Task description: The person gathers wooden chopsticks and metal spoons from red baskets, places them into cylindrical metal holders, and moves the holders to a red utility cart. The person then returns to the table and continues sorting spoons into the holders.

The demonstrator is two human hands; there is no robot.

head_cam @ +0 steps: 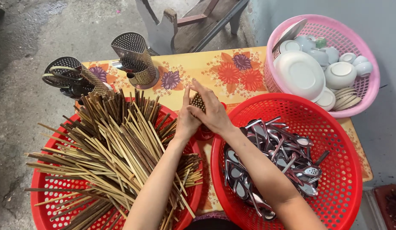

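Centre frame: left hand (pixel 186 121) and right hand (pixel 213 111) clasp chopstick bundle (pixel 198 101) upright over bench (pixel 206 74) gap between red baskets (pixel 338 200); bare bench beyond.

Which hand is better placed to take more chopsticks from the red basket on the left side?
Probably the left hand: it is right above the chopsticks, while the right hand is farther toward the spoons.

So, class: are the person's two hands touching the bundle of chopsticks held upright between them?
Touching. The head view shows the left hand and right hand pressed around the bundle of chopsticks, whose tips poke out between the fingers.
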